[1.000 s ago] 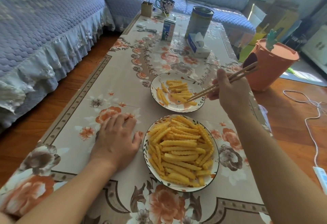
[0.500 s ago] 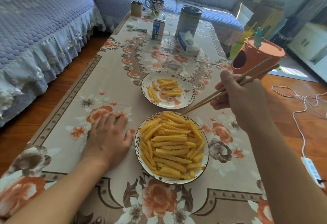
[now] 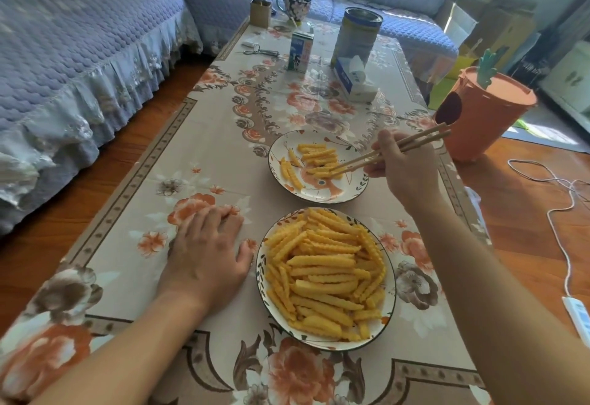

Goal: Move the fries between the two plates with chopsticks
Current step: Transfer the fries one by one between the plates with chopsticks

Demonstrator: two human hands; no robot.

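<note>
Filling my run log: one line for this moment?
right hand holds chopsticks | tips at far plate fries | left hand flat on table

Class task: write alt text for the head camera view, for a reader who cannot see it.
A right hand holds chopsticks with tips among a few fries on the far plate; the near plate is heaped with fries. The left hand rests flat on the floral tablecloth.

Long coffee table [image 3: 198,136] with a floral cloth. Near plate [image 3: 391,305] heaped with fries at 6 o'clock, far plate [image 3: 319,195] just past it. Up at 12: milk carton [image 3: 300,52], tin can [image 3: 360,35], tissue pack [image 3: 353,82], mug [image 3: 295,5]. Left hand [image 3: 207,254] flat at 8.
</note>
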